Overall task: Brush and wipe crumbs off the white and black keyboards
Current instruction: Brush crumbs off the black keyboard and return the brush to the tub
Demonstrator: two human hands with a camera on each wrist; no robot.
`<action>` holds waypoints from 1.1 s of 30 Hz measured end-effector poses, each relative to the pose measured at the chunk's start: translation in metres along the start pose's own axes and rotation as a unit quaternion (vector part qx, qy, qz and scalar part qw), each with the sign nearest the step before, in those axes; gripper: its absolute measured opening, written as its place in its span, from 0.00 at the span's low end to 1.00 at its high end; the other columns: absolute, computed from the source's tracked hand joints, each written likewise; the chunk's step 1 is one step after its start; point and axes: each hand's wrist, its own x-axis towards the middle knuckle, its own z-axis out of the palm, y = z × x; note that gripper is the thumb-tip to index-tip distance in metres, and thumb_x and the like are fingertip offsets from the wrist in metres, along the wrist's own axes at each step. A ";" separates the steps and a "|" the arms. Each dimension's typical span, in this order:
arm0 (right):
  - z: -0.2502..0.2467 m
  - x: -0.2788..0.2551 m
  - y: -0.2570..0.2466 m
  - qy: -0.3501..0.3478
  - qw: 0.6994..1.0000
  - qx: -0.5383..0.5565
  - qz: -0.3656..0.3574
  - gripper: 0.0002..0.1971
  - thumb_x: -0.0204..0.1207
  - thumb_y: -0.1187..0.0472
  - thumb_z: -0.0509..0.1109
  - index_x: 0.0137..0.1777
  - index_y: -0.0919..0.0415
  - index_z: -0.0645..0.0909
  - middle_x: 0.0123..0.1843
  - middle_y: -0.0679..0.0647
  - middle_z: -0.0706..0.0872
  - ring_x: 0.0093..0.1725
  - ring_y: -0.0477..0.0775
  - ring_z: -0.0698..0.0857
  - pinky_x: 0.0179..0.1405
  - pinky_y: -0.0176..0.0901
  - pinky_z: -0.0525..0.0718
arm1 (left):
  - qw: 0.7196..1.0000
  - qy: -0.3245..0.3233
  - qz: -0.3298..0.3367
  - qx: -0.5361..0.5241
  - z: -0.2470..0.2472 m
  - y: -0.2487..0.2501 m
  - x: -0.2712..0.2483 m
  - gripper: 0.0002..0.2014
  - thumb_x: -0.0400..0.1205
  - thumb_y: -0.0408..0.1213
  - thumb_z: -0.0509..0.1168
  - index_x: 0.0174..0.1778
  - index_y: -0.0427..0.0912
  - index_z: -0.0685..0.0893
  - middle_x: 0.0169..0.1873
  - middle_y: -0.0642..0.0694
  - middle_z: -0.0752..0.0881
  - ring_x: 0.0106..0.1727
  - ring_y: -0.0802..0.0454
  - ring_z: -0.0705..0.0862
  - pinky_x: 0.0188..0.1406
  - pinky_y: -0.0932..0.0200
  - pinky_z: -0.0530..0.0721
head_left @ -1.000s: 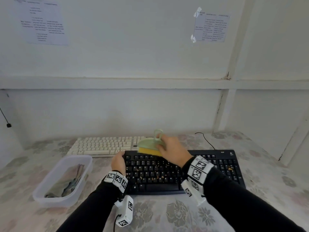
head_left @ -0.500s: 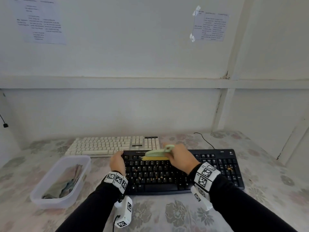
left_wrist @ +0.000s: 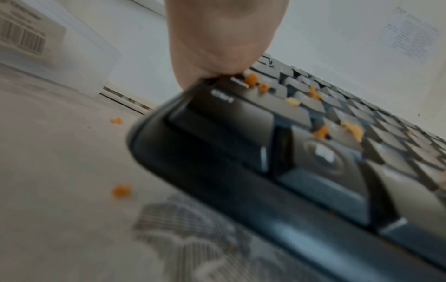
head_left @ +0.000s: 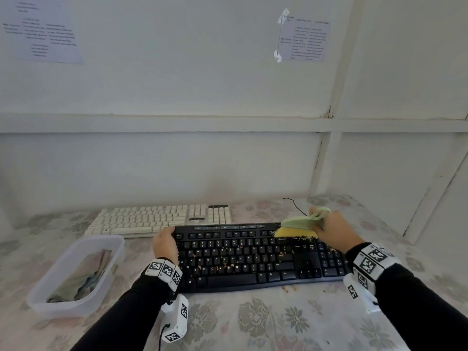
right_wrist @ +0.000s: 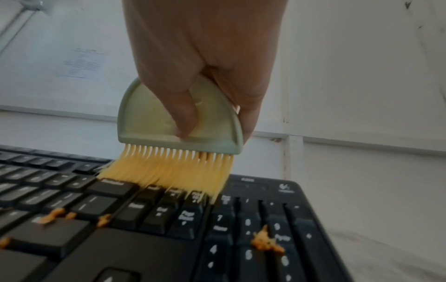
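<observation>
Gripping a small green brush, the right hand has its fingers curled round the brush's flat body, thumb lying across its face. Its yellow bristles press on the black keyboard, bent against the keys near the top row, right of the main block. The left hand rests on that keyboard's left end, its fingers wrapped over the far left corner, holding it. Orange crumbs lie scattered on the keys, with a few on the surface just in front. The white keyboard lies behind the black one, shifted left, touching or almost touching it. A clear plastic tub with a cloth inside sits left of both hands. The surface wears a floral cover. White walls rise behind, with 2 printed sheets taped up.
</observation>
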 end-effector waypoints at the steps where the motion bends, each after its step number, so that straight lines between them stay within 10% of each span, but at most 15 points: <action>1: -0.003 0.001 -0.003 0.000 1.000 0.006 -0.003 0.13 0.76 0.69 0.66 0.36 0.52 0.71 0.31 0.54 0.81 0.31 0.55 0.82 0.24 0.32 0.75 | 1.000 -0.002 0.007 0.003 0.001 0.001 -0.001 0.13 0.83 0.30 0.57 0.54 0.24 0.82 0.44 0.38 0.81 0.49 0.46 0.77 0.48 0.53 0.73; 7: 0.002 0.016 -0.059 0.001 0.992 0.086 -0.093 0.11 0.75 0.66 0.68 0.36 0.51 0.76 0.32 0.49 0.81 0.30 0.54 0.82 0.29 0.39 0.81 | 1.000 0.005 0.009 0.001 0.000 0.001 -0.003 0.14 0.82 0.30 0.57 0.54 0.21 0.82 0.46 0.33 0.82 0.50 0.41 0.80 0.50 0.52 0.76; 10: 0.028 0.023 -0.094 -0.047 0.982 0.091 -0.156 0.08 0.79 0.61 0.66 0.56 0.53 0.82 0.44 0.52 0.87 0.38 0.55 0.86 0.40 0.43 0.87 | 1.000 -0.002 0.009 -0.002 0.000 0.000 -0.001 0.10 0.82 0.30 0.57 0.48 0.30 0.82 0.39 0.39 0.80 0.43 0.46 0.77 0.44 0.55 0.76; 13: 0.047 0.027 -0.108 -0.077 0.976 0.063 -0.196 0.15 0.81 0.64 0.63 0.66 0.56 0.80 0.45 0.57 0.88 0.27 0.47 0.78 0.28 0.29 0.76 | 1.000 -0.007 0.010 -0.005 -0.001 -0.002 0.002 0.09 0.82 0.30 0.57 0.46 0.30 0.82 0.37 0.38 0.79 0.38 0.46 0.76 0.40 0.58 0.77; 19: 0.037 0.021 -0.061 -0.059 0.992 0.017 -0.109 0.09 0.81 0.65 0.61 0.56 0.58 0.82 0.44 0.57 0.85 0.39 0.55 0.81 0.41 0.43 0.80 | 1.000 0.009 0.003 -0.025 0.000 -0.001 0.001 0.06 0.82 0.30 0.58 0.41 0.33 0.77 0.31 0.42 0.75 0.36 0.46 0.75 0.32 0.58 0.74; 25: 0.016 0.007 0.016 -0.024 0.999 0.031 -0.026 0.12 0.78 0.66 0.65 0.43 0.45 0.79 0.33 0.49 0.81 0.34 0.54 0.83 0.27 0.29 0.73 | 1.000 0.022 0.008 -0.017 0.002 -0.001 -0.001 0.08 0.82 0.30 0.59 0.49 0.31 0.81 0.40 0.40 0.80 0.47 0.46 0.76 0.50 0.49 0.79; 33: -0.019 -0.010 0.064 0.018 0.998 -0.033 0.058 0.24 0.75 0.75 0.64 0.34 0.39 0.70 0.29 0.45 0.76 0.28 0.46 0.77 0.24 0.27 0.70 | 1.000 0.018 0.020 -0.011 0.001 -0.005 0.005 0.04 0.81 0.31 0.59 0.41 0.35 0.76 0.34 0.39 0.74 0.37 0.47 0.72 0.30 0.58 0.69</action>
